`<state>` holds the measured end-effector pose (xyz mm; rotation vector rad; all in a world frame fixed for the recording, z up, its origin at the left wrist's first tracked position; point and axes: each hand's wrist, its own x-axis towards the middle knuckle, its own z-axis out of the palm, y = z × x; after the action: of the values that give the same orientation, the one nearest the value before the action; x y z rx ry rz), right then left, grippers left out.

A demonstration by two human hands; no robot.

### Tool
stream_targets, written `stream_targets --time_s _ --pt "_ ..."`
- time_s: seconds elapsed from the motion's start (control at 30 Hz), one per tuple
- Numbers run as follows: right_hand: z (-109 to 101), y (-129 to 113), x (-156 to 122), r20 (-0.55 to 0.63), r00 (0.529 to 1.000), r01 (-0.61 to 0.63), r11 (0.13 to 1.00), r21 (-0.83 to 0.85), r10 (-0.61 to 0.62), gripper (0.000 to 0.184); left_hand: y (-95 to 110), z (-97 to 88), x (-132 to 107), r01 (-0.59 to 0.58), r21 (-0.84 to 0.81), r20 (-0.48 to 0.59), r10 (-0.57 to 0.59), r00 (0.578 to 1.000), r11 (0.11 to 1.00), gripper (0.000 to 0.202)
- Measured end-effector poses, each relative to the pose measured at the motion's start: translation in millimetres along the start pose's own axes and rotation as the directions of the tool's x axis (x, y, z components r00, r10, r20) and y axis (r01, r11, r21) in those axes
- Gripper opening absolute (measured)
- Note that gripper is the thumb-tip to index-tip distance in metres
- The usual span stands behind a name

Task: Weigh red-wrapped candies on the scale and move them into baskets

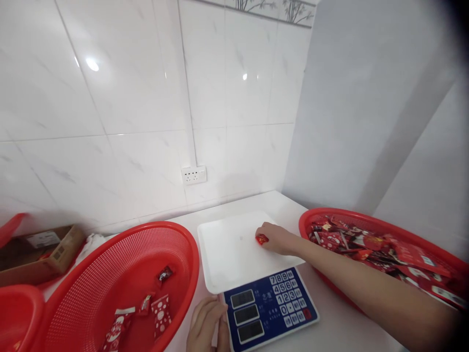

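My right hand (275, 237) reaches over the white tray (227, 254) of a weighing scale and pinches a small red wrapped candy (261, 239) against the tray. At the lower edge of view my left hand (207, 325) rests on the counter beside the scale's blue keypad panel (269, 310), fingers curled loosely, holding nothing I can see. A red mesh basket (124, 254) on the left holds a few red wrapped sweets (157, 308). On the right, another red basket (330, 215) is full of red packets (366, 244).
The white counter ends at a tiled wall with a power socket (194, 175). A cardboard box (40, 249) and another red basin (16, 313) sit at the far left. A grey panel (366, 107) stands behind the right basket.
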<state>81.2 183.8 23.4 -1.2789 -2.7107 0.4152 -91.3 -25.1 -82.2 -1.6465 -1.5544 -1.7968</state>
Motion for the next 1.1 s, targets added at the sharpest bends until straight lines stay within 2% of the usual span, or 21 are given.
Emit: stream_targets --time_s 0.1,0.17,0.27,0.4,0.47,0.57,0.6,0.67,0.77,0.83,0.97,1.1 --pt "-3 -11 8 -0.058 0.998 -0.018 0.999 0.039 0.021 0.029 0 -0.4 0 0.012 -0.01 0.001 -0.012 1.0 1.0 0.021" --pt "-6 -28 14 -0.098 0.995 0.011 0.996 0.09 -0.002 0.026 0 -0.6 0 0.017 -0.023 0.005 -0.017 1.0 1.0 0.021" --pt "-7 -64 25 -0.146 0.987 0.097 0.977 0.188 -0.07 0.019 1 -0.4 0 0.033 -0.056 0.025 -0.032 0.999 0.998 0.02" --pt "-2 -119 37 -0.184 0.968 0.225 0.923 0.313 -0.174 0.021 2 -0.8 -1 0.077 -0.104 0.068 -0.07 0.995 0.992 0.02" --pt "0 -142 42 -0.191 0.952 0.296 0.88 0.372 -0.24 0.026 2 -1.3 0 0.1 -0.109 0.093 -0.09 0.992 0.989 0.019" --pt "0 -166 44 -0.176 0.904 0.426 0.794 0.435 -0.389 0.049 3 -2.3 0 0.117 -0.104 0.113 -0.105 0.988 0.988 0.018" --pt "-1 -170 44 -0.148 0.887 0.457 0.788 0.413 -0.437 0.055 3 -2.6 0 0.123 -0.103 0.118 -0.11 0.987 0.987 0.018" --pt "-1 -170 44 -0.055 0.879 0.466 0.827 0.315 -0.474 0.056 4 -3.6 1 0.141 -0.095 0.124 -0.129 0.984 0.985 0.018" --pt "4 -156 42 0.088 0.923 0.361 0.921 0.145 -0.375 0.047 5 -5.2 3 0.166 -0.083 0.124 -0.155 0.98 0.983 0.017" --pt "11 -143 40 0.142 0.935 0.315 0.945 0.089 -0.325 0.044 7 -5.9 4 0.161 -0.089 0.116 -0.15 0.982 0.983 0.017" --pt "23 -129 34 0.162 0.939 0.303 0.953 0.027 -0.303 0.034 9 -6.2 6 0.147 -0.095 0.112 -0.137 0.984 0.985 0.017" --pt "21 -137 35 0.101 0.952 0.288 0.957 0.024 -0.289 0.024 6 -7.5 5 0.158 -0.099 0.117 -0.146 0.982 0.982 0.016"
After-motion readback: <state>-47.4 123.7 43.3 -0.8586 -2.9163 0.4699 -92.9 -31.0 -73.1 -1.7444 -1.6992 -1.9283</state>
